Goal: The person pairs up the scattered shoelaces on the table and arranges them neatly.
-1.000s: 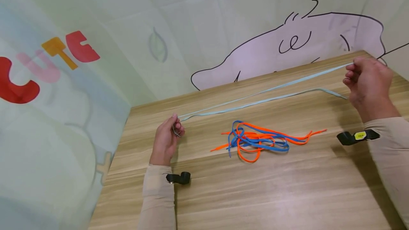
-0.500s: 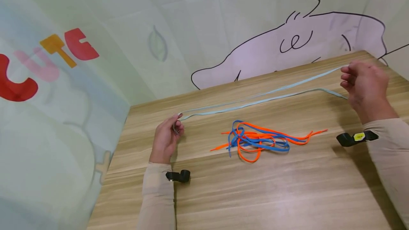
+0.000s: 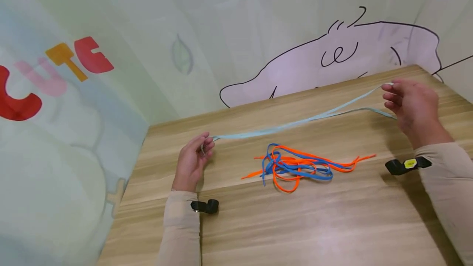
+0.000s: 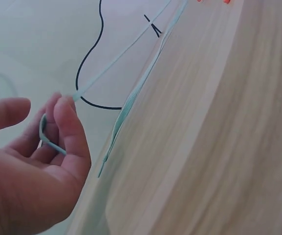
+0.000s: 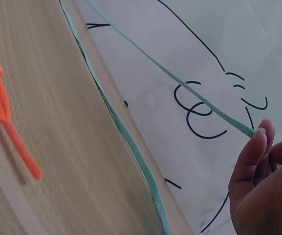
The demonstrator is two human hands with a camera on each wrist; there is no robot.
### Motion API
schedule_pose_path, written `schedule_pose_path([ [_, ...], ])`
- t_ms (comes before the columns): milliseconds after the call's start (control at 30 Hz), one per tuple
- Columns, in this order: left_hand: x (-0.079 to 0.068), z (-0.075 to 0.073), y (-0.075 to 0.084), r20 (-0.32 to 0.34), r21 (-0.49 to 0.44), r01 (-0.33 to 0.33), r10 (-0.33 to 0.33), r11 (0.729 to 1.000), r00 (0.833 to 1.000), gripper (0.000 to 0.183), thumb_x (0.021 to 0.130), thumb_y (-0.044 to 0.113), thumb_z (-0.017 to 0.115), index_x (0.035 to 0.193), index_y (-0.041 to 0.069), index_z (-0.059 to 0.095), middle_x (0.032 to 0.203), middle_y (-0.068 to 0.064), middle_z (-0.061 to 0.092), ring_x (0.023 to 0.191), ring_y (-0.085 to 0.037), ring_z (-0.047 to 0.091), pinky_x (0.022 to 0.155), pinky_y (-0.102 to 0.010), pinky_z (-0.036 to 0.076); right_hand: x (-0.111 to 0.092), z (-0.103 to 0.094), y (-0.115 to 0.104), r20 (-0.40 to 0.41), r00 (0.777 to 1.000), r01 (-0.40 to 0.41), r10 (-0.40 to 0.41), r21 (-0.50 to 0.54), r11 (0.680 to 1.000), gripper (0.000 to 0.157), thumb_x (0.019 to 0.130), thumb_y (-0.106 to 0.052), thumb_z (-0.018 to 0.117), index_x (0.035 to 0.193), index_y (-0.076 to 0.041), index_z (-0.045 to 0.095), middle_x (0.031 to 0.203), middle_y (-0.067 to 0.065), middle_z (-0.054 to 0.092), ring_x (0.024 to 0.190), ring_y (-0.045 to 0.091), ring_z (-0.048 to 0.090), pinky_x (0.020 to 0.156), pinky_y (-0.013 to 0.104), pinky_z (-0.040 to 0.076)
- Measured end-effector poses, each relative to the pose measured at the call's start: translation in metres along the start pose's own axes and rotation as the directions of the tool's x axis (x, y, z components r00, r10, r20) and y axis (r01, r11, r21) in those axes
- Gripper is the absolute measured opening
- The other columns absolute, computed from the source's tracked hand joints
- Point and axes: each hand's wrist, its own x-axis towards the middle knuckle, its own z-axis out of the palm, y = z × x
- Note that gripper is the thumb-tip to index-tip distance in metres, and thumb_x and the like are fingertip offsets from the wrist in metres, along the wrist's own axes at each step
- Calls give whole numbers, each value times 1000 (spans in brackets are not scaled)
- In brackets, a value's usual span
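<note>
A pale teal shoelace (image 3: 349,102) stretches between my two hands above the back of the wooden table. My left hand (image 3: 192,161) pinches it near one end, and a short tail (image 4: 44,129) curls across the fingers in the left wrist view. At the right, my right hand (image 3: 417,106) pinches the other end between thumb and finger, as the lace (image 5: 180,83) shows in the right wrist view. Beneath it a second teal strand (image 5: 126,132) lies along the table, its tipped end (image 4: 101,166) below my left hand.
Orange laces (image 3: 286,188) and blue laces (image 3: 321,175) lie tangled in the middle of the table (image 3: 277,229). A printed cloth backdrop (image 3: 207,19) rises behind the table's back edge and along its left side.
My right hand has come left and lower, nearer my left hand. The held lace has slackened and now sags onto the line of the lower strand. The tangled laces stay put.
</note>
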Motion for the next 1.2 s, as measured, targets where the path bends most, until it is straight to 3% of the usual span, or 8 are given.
schedule_pose_path([
  [167,3,1,-2,16,25,13,-14,1000,1000,44,107,19,46,148,3,44,139,-14,56,107,-17,62,88,-27,50,0,-2,3,44,999,-7,8,-40,999,12,98,-1,61,97,-5,72,85,7,76,64,16,71,54,26,56],
  [267,4,1,-5,16,20,25,-25,999,1000,46,107,18,45,150,3,41,147,-16,50,110,-19,61,92,-29,49,1,0,5,62,998,-12,17,-81,997,14,98,-1,60,97,-7,73,84,6,76,65,16,71,55,25,56],
  [567,9,3,-8,27,-4,16,-16,1000,1000,47,107,18,45,150,1,39,149,-19,47,106,-17,65,94,-31,48,3,0,7,55,998,-33,40,-127,991,16,99,-4,61,98,-11,75,85,4,76,68,15,73,58,25,58],
  [1200,20,-6,-4,43,-49,23,-21,999,999,52,107,23,46,152,0,34,148,-19,47,129,-30,53,105,-37,44,4,-2,11,37,996,-67,75,-190,980,11,99,-11,64,105,-15,72,94,2,76,79,20,75,69,29,59],
])
